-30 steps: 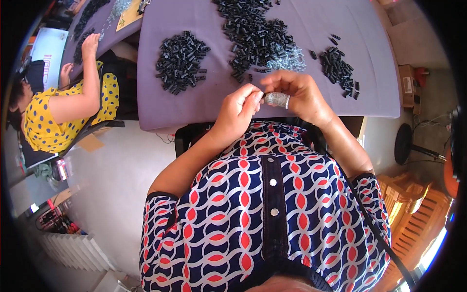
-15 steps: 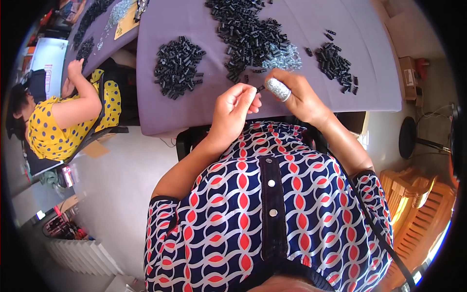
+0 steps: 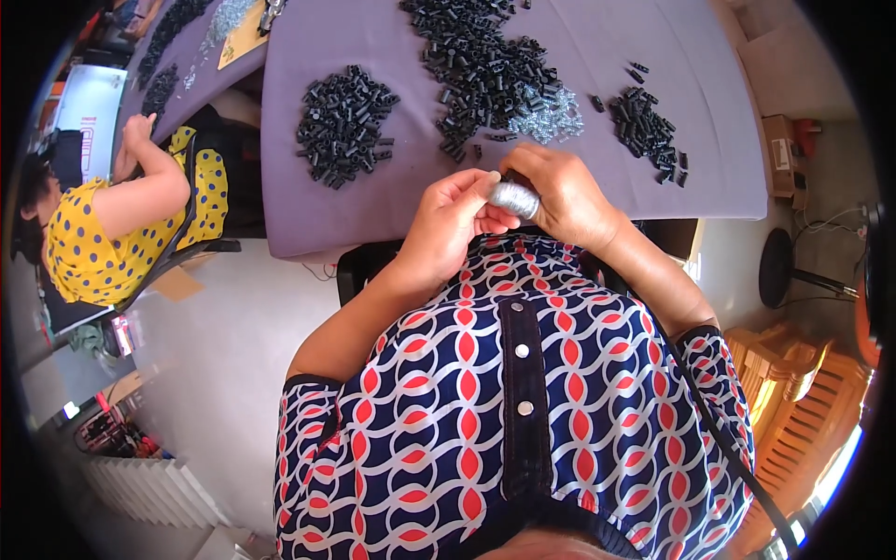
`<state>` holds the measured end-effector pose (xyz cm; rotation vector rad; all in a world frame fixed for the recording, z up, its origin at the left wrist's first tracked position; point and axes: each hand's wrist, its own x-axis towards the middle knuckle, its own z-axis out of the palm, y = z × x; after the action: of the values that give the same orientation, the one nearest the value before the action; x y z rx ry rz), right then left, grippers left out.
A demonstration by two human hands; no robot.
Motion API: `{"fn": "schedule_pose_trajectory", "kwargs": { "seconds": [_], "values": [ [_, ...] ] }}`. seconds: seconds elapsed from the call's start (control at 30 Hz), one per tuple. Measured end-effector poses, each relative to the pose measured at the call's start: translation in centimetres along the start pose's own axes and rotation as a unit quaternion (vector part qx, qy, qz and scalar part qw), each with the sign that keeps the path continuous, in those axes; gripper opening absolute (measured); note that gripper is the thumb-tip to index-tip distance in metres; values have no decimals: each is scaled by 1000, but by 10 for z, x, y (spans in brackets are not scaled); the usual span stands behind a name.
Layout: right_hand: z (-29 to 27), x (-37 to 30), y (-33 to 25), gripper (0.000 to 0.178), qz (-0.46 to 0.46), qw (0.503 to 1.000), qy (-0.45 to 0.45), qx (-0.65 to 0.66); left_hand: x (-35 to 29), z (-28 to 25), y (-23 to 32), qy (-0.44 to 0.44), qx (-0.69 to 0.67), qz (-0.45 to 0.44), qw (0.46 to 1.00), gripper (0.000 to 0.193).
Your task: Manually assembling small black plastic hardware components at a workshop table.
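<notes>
My right hand (image 3: 560,196) grips a bundle of small silvery metal parts (image 3: 514,199) at the near edge of a purple-covered table (image 3: 392,201). My left hand (image 3: 453,219) is closed beside it, its thumb and fingers pinching at the bundle's left end; what it pinches is too small to tell. Just beyond my hands lie a big heap of small black tubular pieces (image 3: 485,75) and a patch of loose silvery parts (image 3: 546,117).
Two more heaps of black pieces sit on the table, one at the left (image 3: 343,123) and one at the right (image 3: 649,131). A person in a yellow dotted top (image 3: 103,243) works at another table to the left. A cardboard box (image 3: 782,154) and a stool base (image 3: 779,271) stand on the right.
My hands stayed together at the table's near edge, and the silvery bundle turned slightly in my right hand. The person at the left lowered an arm onto their own table.
</notes>
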<state>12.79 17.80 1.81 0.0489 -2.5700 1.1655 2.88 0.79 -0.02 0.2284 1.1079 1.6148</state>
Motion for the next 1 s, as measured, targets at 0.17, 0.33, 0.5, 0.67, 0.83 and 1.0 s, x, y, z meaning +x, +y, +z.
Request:
{"fn": "schedule_pose_trajectory", "kwargs": {
  "seconds": [0.17, 0.33, 0.5, 0.67, 0.83, 1.0],
  "values": [
    [3, -1, -3, 35, 11, 1000, 8, -25, 1, 5, 4, 20, -88, -33, 995, 24],
    [4, -5, 1, 38, 21, 1000, 16, -8, 2, 5, 3, 5, -122, -48, 991, 24],
    [3, -8, 2, 43, -8, 999, 39, 11, 3, 7, 4, -38, -134, -57, 989, 25],
    [1, -13, 2, 46, -19, 998, 39, 47, 5, 6, 5, -65, -108, -74, 989, 27],
    [2, -18, 2, 48, -3, 999, 22, 46, 6, 7, 0, -81, -139, -77, 984, 27],
    [2, -22, 3, 50, 8, 998, 5, 61, 5, 5, -5, -100, -154, -63, 981, 25]
  ]
}}
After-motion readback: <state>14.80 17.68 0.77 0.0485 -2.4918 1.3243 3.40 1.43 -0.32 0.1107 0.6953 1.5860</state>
